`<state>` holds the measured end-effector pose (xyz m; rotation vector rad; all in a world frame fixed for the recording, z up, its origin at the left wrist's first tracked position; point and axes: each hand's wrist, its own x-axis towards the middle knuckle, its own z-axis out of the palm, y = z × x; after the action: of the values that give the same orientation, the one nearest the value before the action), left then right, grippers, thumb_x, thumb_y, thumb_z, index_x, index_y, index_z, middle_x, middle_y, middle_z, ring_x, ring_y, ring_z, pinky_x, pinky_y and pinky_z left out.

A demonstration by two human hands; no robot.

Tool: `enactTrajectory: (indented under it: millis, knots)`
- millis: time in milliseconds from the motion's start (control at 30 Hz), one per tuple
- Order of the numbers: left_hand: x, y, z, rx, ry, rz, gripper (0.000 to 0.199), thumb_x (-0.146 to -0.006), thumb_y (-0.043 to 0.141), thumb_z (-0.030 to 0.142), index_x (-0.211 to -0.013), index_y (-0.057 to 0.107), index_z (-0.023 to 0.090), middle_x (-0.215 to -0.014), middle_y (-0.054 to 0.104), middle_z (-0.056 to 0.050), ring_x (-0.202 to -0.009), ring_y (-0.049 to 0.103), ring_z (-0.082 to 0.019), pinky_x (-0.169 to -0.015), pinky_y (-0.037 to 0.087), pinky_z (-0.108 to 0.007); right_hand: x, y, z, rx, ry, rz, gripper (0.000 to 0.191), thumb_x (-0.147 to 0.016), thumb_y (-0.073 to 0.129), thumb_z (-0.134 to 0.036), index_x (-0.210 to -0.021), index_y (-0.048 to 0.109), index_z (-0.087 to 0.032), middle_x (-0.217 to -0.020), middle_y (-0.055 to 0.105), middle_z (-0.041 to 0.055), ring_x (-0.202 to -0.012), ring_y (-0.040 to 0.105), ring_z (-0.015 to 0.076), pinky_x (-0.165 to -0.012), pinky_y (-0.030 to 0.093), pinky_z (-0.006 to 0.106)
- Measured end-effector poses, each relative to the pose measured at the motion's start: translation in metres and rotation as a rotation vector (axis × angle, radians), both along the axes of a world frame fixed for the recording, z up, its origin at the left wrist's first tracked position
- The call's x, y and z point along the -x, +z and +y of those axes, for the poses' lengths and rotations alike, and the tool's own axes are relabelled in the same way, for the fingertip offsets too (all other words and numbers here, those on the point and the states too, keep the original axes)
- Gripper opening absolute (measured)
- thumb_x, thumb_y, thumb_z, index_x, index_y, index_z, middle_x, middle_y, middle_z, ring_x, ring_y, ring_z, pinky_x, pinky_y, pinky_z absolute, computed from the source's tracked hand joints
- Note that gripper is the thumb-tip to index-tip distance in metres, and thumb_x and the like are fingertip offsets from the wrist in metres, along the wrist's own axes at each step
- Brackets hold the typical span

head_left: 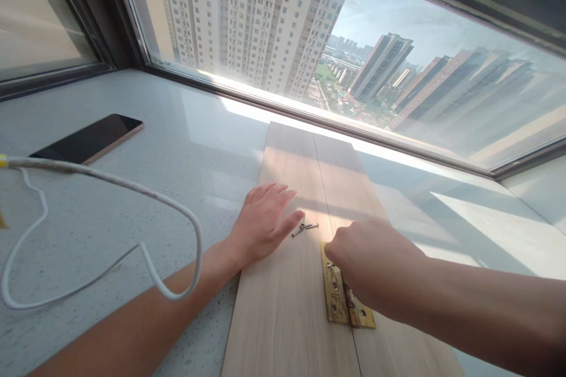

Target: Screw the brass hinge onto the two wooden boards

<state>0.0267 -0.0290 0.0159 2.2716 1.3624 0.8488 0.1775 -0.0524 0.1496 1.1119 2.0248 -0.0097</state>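
Observation:
Two pale wooden boards lie side by side, the left board (283,318) and the right board (349,171), with a narrow seam between them. A brass hinge (335,301) straddles that seam, with screw holes showing in its leaves. My right hand (375,259) is closed over the hinge's upper part, and whatever its fingers hold is hidden beneath it. On the left board rests my left hand (265,221), open with fingers spread. Several loose screws (304,227) lie in a small pile by its thumb.
A dark-screened phone (91,138) lies on the speckled pale sill (186,129) at the left. In front of it, a white cable (200,241) loops over my left forearm. A dark window frame (318,122) bounds the sill at the back, with tall buildings outside.

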Motion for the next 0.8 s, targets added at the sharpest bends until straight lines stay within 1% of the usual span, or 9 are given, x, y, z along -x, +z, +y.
enactTrajectory:
  millis: [100, 167, 233, 333, 367, 433, 500, 600, 800]
  knots:
    - [0.0, -0.001, 0.001, 0.001, 0.002, -0.007, 0.053, -0.097, 0.026, 0.052, -0.133, 0.049, 0.02, -0.139, 0.052, -0.008, -0.131, 0.04, -0.026, -0.11, 0.027, -0.047, 0.007, 0.002, 0.001, -0.011, -0.225, -0.045, 0.008, -0.065, 0.067, -0.01, -0.07, 0.069, -0.016, -0.058, 0.052, 0.0013, -0.052, 0.056, 0.0164, -0.041, 0.029, 0.025]
    - [0.001, -0.002, 0.001, -0.002, 0.003, -0.018, 0.052, -0.097, 0.027, 0.052, -0.132, 0.05, 0.02, -0.138, 0.053, -0.007, -0.131, 0.04, -0.026, -0.11, 0.027, -0.046, 0.005, 0.002, 0.0, 0.011, -0.199, -0.057, 0.007, -0.066, 0.068, -0.012, -0.072, 0.069, -0.015, -0.06, 0.054, 0.0019, -0.051, 0.054, 0.0159, -0.04, 0.029, 0.025]
    - [0.001, -0.002, 0.001, -0.01, 0.0, -0.031, 0.052, -0.097, 0.029, 0.052, -0.131, 0.051, 0.02, -0.136, 0.055, -0.007, -0.129, 0.042, -0.025, -0.109, 0.028, -0.045, -0.002, 0.002, -0.002, 0.053, 0.054, -0.052, 0.01, -0.068, 0.066, -0.007, -0.072, 0.069, -0.016, -0.063, 0.058, 0.0031, -0.054, 0.054, 0.0164, -0.043, 0.028, 0.027]
    - [0.002, -0.003, 0.002, -0.019, 0.001, -0.054, 0.05, -0.097, 0.03, 0.051, -0.128, 0.053, 0.019, -0.134, 0.056, -0.007, -0.127, 0.044, -0.025, -0.109, 0.028, -0.044, -0.017, 0.0, -0.002, 0.072, 0.634, -0.029, 0.018, -0.073, 0.059, -0.002, -0.069, 0.068, -0.017, -0.065, 0.061, 0.0042, -0.062, 0.055, 0.0184, -0.048, 0.028, 0.03]
    - [0.002, -0.002, 0.002, -0.019, 0.004, -0.06, 0.049, -0.097, 0.031, 0.05, -0.127, 0.054, 0.019, -0.133, 0.057, -0.007, -0.127, 0.044, -0.024, -0.109, 0.029, -0.044, -0.021, -0.001, -0.001, 0.07, 0.753, -0.015, 0.019, -0.075, 0.058, -0.002, -0.068, 0.067, -0.017, -0.065, 0.062, 0.0043, -0.063, 0.055, 0.019, -0.049, 0.027, 0.031]
    - [0.002, -0.002, 0.002, -0.014, 0.01, -0.07, 0.047, -0.098, 0.031, 0.049, -0.124, 0.056, 0.019, -0.132, 0.058, -0.006, -0.126, 0.045, -0.024, -0.109, 0.029, -0.043, -0.024, -0.003, -0.001, 0.086, 0.822, -0.022, 0.019, -0.076, 0.058, -0.004, -0.067, 0.067, -0.018, -0.065, 0.063, 0.004, -0.061, 0.055, 0.0187, -0.048, 0.026, 0.031]
    - [0.002, -0.001, 0.002, -0.007, 0.01, -0.076, 0.046, -0.098, 0.031, 0.047, -0.122, 0.058, 0.019, -0.13, 0.059, -0.006, -0.125, 0.046, -0.023, -0.108, 0.03, -0.043, -0.022, -0.005, -0.002, 0.122, 0.772, -0.062, 0.019, -0.073, 0.06, -0.002, -0.065, 0.067, -0.018, -0.062, 0.063, 0.0032, -0.057, 0.054, 0.0176, -0.045, 0.025, 0.03]
    - [0.002, -0.001, 0.002, -0.006, 0.005, -0.088, 0.045, -0.098, 0.03, 0.046, -0.12, 0.059, 0.02, -0.129, 0.059, -0.006, -0.124, 0.047, -0.023, -0.108, 0.03, -0.043, -0.012, -0.006, -0.007, 0.135, 0.596, -0.092, 0.021, -0.067, 0.063, 0.001, -0.058, 0.064, -0.018, -0.055, 0.06, 0.0023, -0.052, 0.054, 0.0164, -0.045, 0.027, 0.028]
    - [0.001, -0.005, 0.003, -0.015, 0.021, -0.091, 0.045, -0.098, 0.03, 0.047, -0.118, 0.061, 0.021, -0.127, 0.06, -0.006, -0.125, 0.047, -0.024, -0.108, 0.031, -0.043, 0.006, -0.004, -0.003, 0.011, -0.031, 0.019, 0.011, -0.066, 0.069, -0.005, -0.061, 0.065, -0.014, -0.056, 0.056, 0.0036, -0.054, 0.058, 0.0171, -0.05, 0.035, 0.028]
